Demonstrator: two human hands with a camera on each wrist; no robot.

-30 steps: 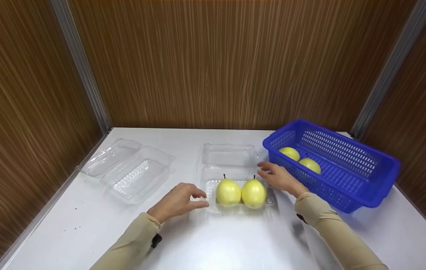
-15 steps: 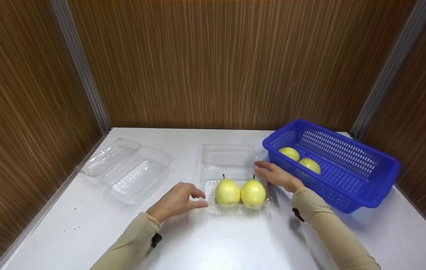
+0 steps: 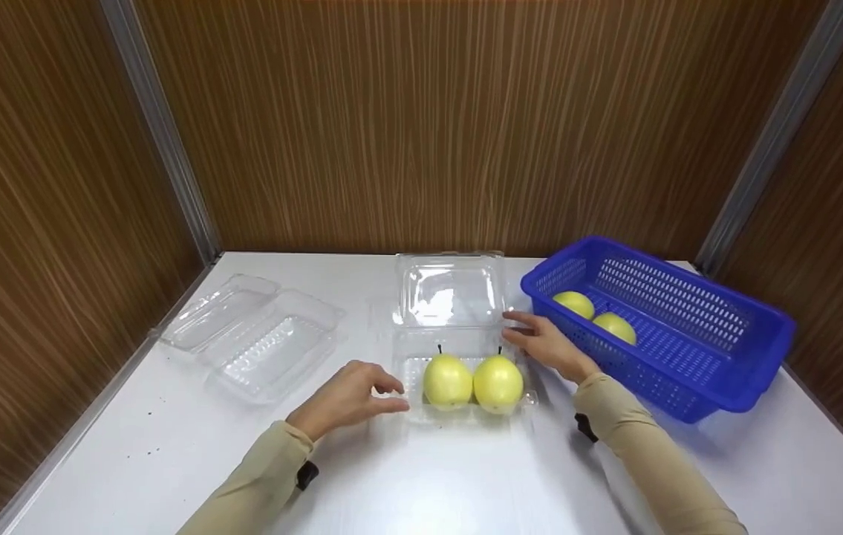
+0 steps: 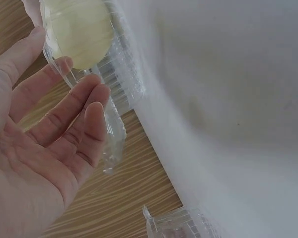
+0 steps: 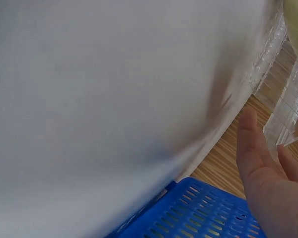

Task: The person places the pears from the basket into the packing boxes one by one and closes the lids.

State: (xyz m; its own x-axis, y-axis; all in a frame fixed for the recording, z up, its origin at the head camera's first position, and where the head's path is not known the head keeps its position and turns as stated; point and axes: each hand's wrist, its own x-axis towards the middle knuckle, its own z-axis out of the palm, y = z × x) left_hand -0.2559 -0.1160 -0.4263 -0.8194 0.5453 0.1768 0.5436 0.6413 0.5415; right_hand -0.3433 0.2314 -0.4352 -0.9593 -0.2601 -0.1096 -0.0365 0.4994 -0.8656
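Observation:
Two round yellow pears, a left pear (image 3: 447, 383) and a right pear (image 3: 498, 385), sit side by side, stems up, in the base of a clear plastic clamshell box (image 3: 415, 365). Its lid (image 3: 451, 291) stands tilted up at the back. My right hand (image 3: 546, 346) has its fingertips right at the lid's near right corner, fingers extended. My left hand (image 3: 350, 397) is beside the base's left wall, thumb and fingers apart. In the left wrist view its fingers (image 4: 64, 106) overlap the clear plastic near a pear (image 4: 77, 32).
A blue perforated basket (image 3: 688, 305) stands at the right with two more pears (image 3: 614, 327) inside. A second clamshell box (image 3: 272, 357) lies spread on the left of the white table (image 3: 421, 483). Wood-patterned panels (image 3: 421, 126) enclose the back and sides.
The lid has risen from lying back to a tilted stance. My right hand has shifted slightly left along with it, and the box slid slightly left. The left hand has hardly moved.

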